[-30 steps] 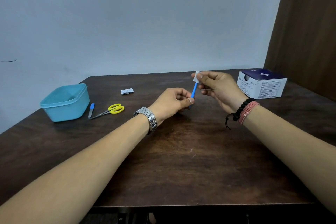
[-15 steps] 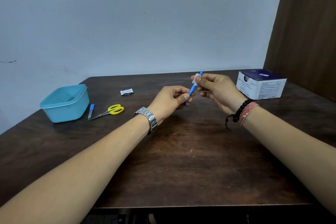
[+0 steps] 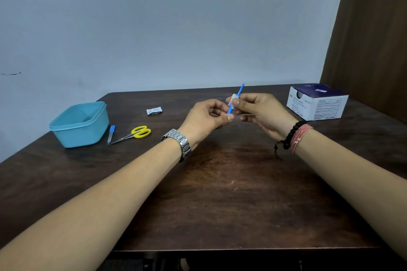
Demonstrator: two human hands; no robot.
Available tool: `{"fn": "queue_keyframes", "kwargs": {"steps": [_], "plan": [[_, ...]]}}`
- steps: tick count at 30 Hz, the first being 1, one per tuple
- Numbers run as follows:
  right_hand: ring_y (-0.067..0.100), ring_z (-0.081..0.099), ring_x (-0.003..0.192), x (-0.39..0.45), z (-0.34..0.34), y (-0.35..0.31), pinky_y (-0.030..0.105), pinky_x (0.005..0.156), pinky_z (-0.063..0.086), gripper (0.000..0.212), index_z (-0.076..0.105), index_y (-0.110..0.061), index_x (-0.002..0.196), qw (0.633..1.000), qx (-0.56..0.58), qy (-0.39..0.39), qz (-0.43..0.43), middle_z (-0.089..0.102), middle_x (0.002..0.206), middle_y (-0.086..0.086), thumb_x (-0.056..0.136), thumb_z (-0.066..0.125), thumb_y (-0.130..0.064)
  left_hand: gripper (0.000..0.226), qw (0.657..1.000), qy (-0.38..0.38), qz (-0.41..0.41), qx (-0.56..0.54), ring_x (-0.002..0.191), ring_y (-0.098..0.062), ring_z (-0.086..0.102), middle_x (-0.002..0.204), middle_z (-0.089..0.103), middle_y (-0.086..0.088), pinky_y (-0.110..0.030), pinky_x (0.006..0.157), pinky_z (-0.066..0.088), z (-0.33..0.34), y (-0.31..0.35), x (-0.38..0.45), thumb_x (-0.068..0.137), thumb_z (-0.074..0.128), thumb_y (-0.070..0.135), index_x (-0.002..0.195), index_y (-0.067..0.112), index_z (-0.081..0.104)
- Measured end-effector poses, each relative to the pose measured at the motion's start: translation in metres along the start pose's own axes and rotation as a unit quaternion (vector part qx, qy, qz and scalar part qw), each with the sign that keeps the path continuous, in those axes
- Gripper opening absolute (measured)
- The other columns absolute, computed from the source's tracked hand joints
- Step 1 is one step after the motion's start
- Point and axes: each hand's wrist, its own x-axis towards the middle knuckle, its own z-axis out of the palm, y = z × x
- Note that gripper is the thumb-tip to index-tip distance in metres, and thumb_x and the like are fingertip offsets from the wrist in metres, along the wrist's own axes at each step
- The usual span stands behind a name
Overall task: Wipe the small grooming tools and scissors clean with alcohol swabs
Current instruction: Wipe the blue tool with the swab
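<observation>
Above the middle of the dark wooden table [image 3: 220, 204], my left hand [image 3: 204, 120] pinches the lower end of a thin blue grooming stick [image 3: 241, 88]. My right hand [image 3: 262, 112] pinches a small white alcohol swab [image 3: 233, 98] wrapped around the stick's middle, and the upper blue tip pokes out above the swab. At the left of the table lie yellow-handled scissors [image 3: 134, 134] and a small blue-handled tool [image 3: 111, 134], side by side.
A light blue plastic tub [image 3: 80, 124] stands at the table's left, next to the scissors. A torn white swab wrapper [image 3: 154, 110] lies behind the scissors. A white and navy box of swabs [image 3: 317, 102] sits at the back right, near a brown curtain.
The swab in my right hand has slid down from the stick's top end, so more blue tip now shows above it. Both hands stay close together.
</observation>
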Motion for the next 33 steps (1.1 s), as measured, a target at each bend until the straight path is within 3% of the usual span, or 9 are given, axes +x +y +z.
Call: {"fn": "queue_keyframes", "kwargs": {"steps": [4,8,15,19,23,27,30,33], "plan": [[0.008,0.057,0.077,-0.001,0.002,0.000,0.022,0.069,0.047,0.008,0.074,-0.019,0.093,1.000,-0.009,0.010,-0.002,0.069,0.094,0.004,0.088,0.069,-0.021,0.017,1.000,0.012,0.001,-0.010,0.064,-0.004,0.060,0.078,0.066,0.002,-0.022,0.067,0.051,-0.001,0.000,0.000,0.082,0.075,0.014,0.094,0.015,0.062],[0.007,0.053,0.073,-0.001,-0.001,-0.002,0.021,0.069,0.046,0.007,0.074,-0.019,0.092,0.999,0.018,0.043,-0.017,0.070,0.092,-0.002,0.087,0.069,-0.020,0.020,1.000,0.011,0.000,-0.026,0.073,-0.010,0.065,0.084,0.069,-0.001,-0.024,0.069,0.051,0.000,0.001,0.001,0.086,0.071,0.010,0.102,0.014,0.062],[0.007,0.050,0.059,0.002,0.003,0.002,0.019,0.055,0.046,0.007,0.071,-0.013,0.095,0.999,0.028,0.028,-0.014,0.060,0.073,0.000,0.089,0.067,-0.015,0.025,0.997,0.050,0.015,-0.055,0.078,-0.014,0.065,0.088,0.067,-0.001,-0.022,0.070,0.052,-0.004,0.000,0.001,0.081,0.073,0.003,0.098,0.019,0.062],[0.008,0.054,0.060,0.000,0.009,0.006,0.018,0.055,0.048,0.014,0.069,-0.003,0.100,1.000,0.025,-0.008,0.007,0.063,0.075,0.007,0.088,0.067,-0.011,0.025,0.997,0.043,0.031,-0.058,0.080,-0.015,0.065,0.091,0.066,-0.002,-0.023,0.071,0.053,-0.003,0.001,0.002,0.081,0.073,0.002,0.095,0.020,0.062],[0.008,0.055,0.060,0.002,0.003,0.001,0.018,0.058,0.049,0.010,0.070,-0.005,0.095,0.998,0.052,0.021,-0.003,0.064,0.073,0.005,0.089,0.068,-0.012,0.015,0.994,0.056,0.011,-0.095,0.080,-0.012,0.067,0.095,0.064,-0.004,-0.023,0.074,0.054,-0.002,0.003,0.002,0.090,0.064,0.004,0.098,0.017,0.062],[0.008,0.055,0.059,-0.001,0.005,0.002,0.017,0.056,0.048,0.012,0.070,-0.003,0.095,1.000,-0.001,-0.002,0.012,0.064,0.071,0.004,0.087,0.069,-0.011,0.012,0.995,0.089,0.018,-0.047,0.091,-0.010,0.062,0.109,0.067,-0.006,-0.024,0.078,0.054,-0.006,0.007,0.001,0.093,0.061,0.019,0.099,0.027,0.067],[0.009,0.056,0.058,-0.005,0.015,0.005,0.018,0.054,0.050,0.010,0.070,-0.003,0.091,0.997,-0.056,-0.048,0.024,0.065,0.071,0.006,0.086,0.071,-0.012,0.013,0.995,0.071,0.063,-0.005,0.092,-0.006,0.063,0.100,0.071,0.006,-0.026,0.081,0.054,-0.006,0.012,0.000,0.092,0.063,0.024,0.101,0.028,0.071],[0.007,0.057,0.054,-0.008,0.019,0.004,0.019,0.056,0.051,0.007,0.069,-0.004,0.082,0.993,-0.092,-0.075,0.009,0.066,0.064,0.002,0.086,0.070,-0.009,0.017,0.994,0.037,0.094,0.047,0.089,-0.004,0.066,0.095,0.073,0.007,-0.021,0.078,0.053,-0.002,0.015,-0.002,0.088,0.069,0.024,0.104,0.023,0.072]]}}
